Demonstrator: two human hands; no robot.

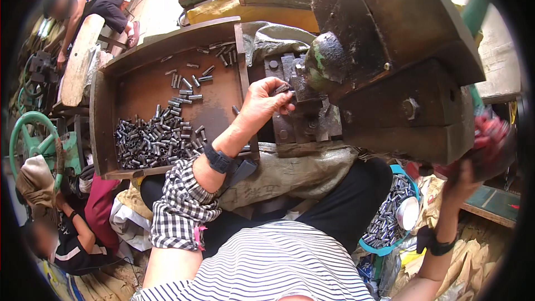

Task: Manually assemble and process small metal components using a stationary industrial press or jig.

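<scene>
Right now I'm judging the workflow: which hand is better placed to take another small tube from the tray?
Probably the left hand: it sits at the press die, right beside the tray of metal tubes. The right hand is far off on a red-wrapped handle.

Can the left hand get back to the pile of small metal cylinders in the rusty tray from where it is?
Probably yes. The left hand is at the press die, just right of the tray. The tray is open-topped, and nothing lies between the hand and the metal cylinders except the tray's low side wall.
</scene>
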